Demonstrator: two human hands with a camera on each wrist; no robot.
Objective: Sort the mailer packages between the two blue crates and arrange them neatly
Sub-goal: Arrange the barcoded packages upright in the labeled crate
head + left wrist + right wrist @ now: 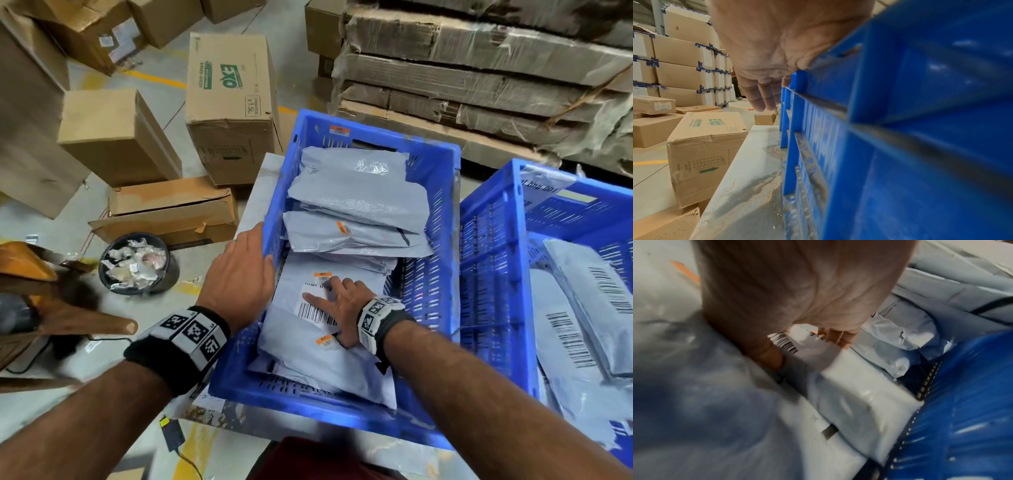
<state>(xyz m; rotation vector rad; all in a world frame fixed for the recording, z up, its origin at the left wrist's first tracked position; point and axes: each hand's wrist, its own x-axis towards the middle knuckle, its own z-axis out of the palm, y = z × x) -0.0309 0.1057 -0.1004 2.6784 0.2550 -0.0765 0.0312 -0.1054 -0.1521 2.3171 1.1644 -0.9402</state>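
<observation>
Two blue crates stand side by side on a table. The left crate (424,291) holds several grey mailer packages: a far stack (356,192) and a near stack. My right hand (337,308) lies flat, fingers spread, on the barcode label of the top near mailer (291,329). In the right wrist view that hand (797,288) presses the same mailer (859,402) beside the crate wall (972,402). My left hand (239,274) rests against the left crate's outer left rim, fingers straight; the left wrist view shows the hand (764,48) against the crate (900,146). The right crate (493,274) holds labelled mailers (582,308).
Cardboard boxes (233,102) stand on the floor left of the table (260,185). A black bin of scraps (137,263) sits near the table's left side. Bundled flat cardboard (479,68) is stacked behind the crates. A brown piece of furniture (51,308) is at far left.
</observation>
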